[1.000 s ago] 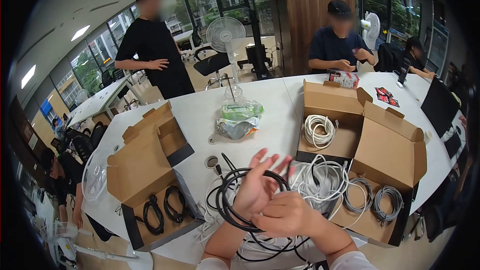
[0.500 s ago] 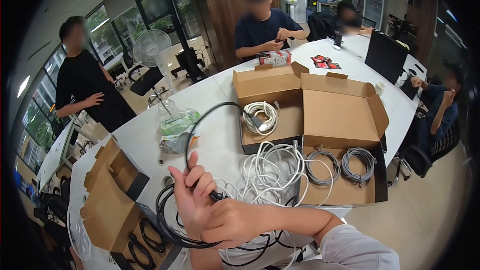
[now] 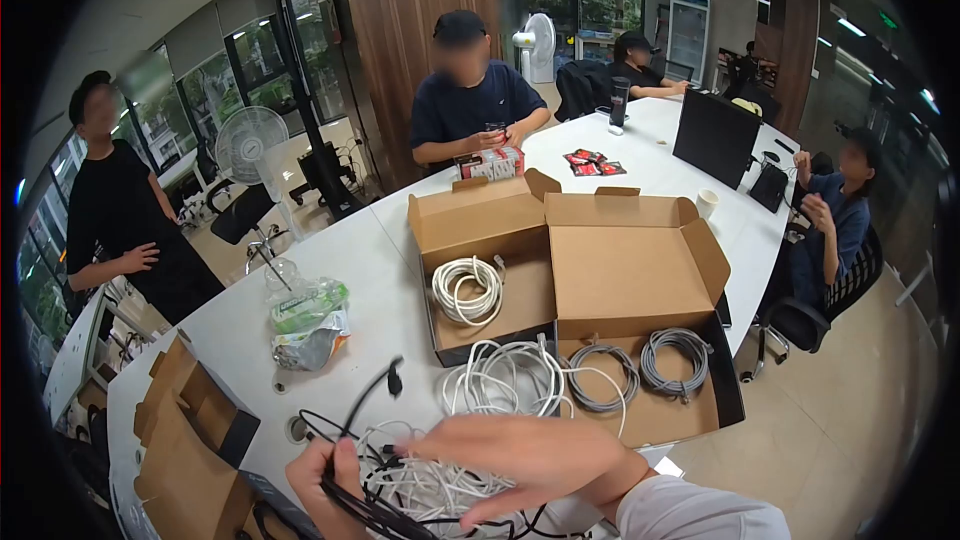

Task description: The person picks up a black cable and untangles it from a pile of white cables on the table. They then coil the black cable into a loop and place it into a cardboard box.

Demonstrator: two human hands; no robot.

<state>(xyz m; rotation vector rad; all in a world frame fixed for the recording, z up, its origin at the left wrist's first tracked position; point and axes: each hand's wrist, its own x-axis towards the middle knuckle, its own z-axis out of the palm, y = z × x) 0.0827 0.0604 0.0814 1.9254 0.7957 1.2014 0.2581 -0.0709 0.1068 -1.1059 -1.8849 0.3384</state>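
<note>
My left hand (image 3: 325, 475) is wrapped round a looped black cable (image 3: 375, 510) at the bottom of the view. One end of that cable sticks up past the thumb and bends over to a black plug (image 3: 395, 381). Just right of it, my right hand (image 3: 515, 458) reaches across with fingers stretched out toward the left hand, a little smeared by motion. Under and behind both hands lies a tangled heap of white cables (image 3: 505, 380), with black strands among them.
An open cardboard box (image 3: 487, 345) holds a white cable coil (image 3: 467, 292); another box (image 3: 640, 265) beside it holds two grey coils (image 3: 675, 362). More boxes (image 3: 190, 440) stand at left, near a plastic bag (image 3: 308, 325). Several people are around the table (image 3: 365, 270).
My hands have come apart: the left moved down and left with the black cable, the right opened out flat. The cable's long end has swung down from the box. The view has shifted.
</note>
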